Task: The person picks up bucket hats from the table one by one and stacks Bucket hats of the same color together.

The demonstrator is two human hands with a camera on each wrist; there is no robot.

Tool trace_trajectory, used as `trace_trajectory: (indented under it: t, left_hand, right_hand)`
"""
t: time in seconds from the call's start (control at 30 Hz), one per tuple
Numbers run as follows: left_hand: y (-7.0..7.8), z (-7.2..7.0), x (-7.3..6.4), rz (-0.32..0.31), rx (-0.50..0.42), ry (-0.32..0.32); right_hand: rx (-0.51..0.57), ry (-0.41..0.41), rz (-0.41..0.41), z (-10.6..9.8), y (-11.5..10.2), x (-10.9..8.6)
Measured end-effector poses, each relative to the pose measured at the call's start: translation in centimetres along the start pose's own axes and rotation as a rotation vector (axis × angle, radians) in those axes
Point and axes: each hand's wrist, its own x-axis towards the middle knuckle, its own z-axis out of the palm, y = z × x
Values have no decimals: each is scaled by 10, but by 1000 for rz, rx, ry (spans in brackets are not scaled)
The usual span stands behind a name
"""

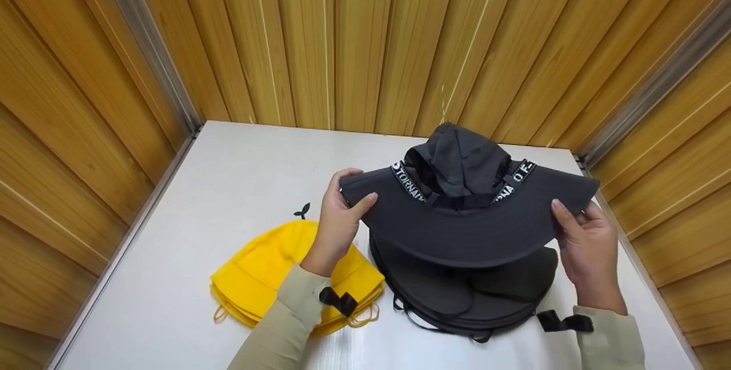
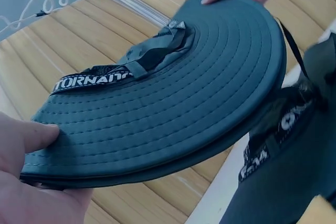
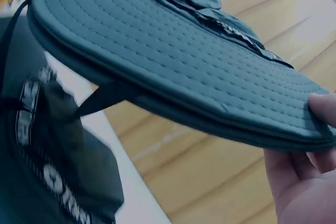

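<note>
Both hands hold up a dark grey wide-brimmed sun hat (image 1: 457,241), its soft crown leaning back and a white-lettered band along the inner brim. My left hand (image 1: 338,221) pinches the left end of the brim, thumb on top. At the other end, my right hand (image 1: 591,253) grips the brim the same way. In the left wrist view the hat's brim (image 2: 157,124) shows curved stitching and a doubled edge. A dark strap (image 3: 107,98) hangs from the brim in the right wrist view. Directly under it lie more dark hats (image 1: 428,290), stacked and partly hidden.
Yellow hats (image 1: 257,261) with cords and a small green sprout (image 1: 302,210) lie stacked on the left, partly behind my left forearm. Everything rests on a white table (image 1: 171,244). Wood-patterned panels (image 1: 360,44) enclose its back and sides.
</note>
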Motion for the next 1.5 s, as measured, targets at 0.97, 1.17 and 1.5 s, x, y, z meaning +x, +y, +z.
trace_trajectory:
  t: [0.97, 1.17, 1.5]
  left_hand:
    - [-57, 22, -7, -135, 1317, -262]
    - [-62, 25, -3, -98, 1322, -264]
    - [-72, 32, 0, -140, 1331, -280]
  right_hand:
    - [-1394, -10, 103, -79, 78, -34]
    - [-1433, -45, 132, -77, 83, -31]
    - [-1458, -51, 183, -81, 79, -28]
